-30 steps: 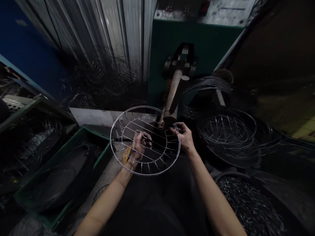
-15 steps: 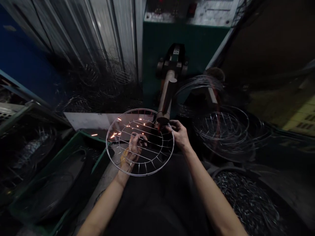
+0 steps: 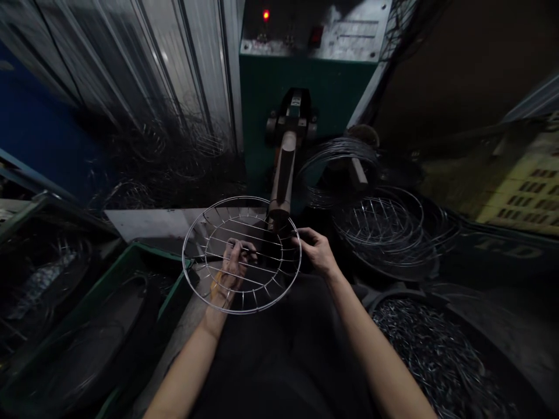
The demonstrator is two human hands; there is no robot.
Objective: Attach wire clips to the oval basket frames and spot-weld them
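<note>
A round wire rack (image 3: 241, 312) with an outer ring, an inner ring, short spokes and parallel cross wires is held level in front of me. My left hand (image 3: 236, 265) is underneath, its curled fingers closed at the cross wires. At the right rim, my right hand (image 3: 319, 252) is closed in a pinch; its fingertips are dark, and whether a small piece is between them I cannot tell. The spot welder's round arm (image 3: 282, 180) comes down over the rack's far right edge, close to the right fingertips. What lies under its tip is hidden.
The green machine (image 3: 332, 81) has a panel with a red lamp (image 3: 266, 15). On the right are a wire coil (image 3: 340, 152), stacked wire rings (image 3: 379, 227) and a tub of small metal pieces (image 3: 432, 343). A green bin (image 3: 174, 285) stands left, beside a pale metal sheet (image 3: 140, 224).
Sparks that flew around the rack are gone, and the red lamp is now lit. My right hand has shifted slightly down along the rim. The view has tilted up and right a little.
</note>
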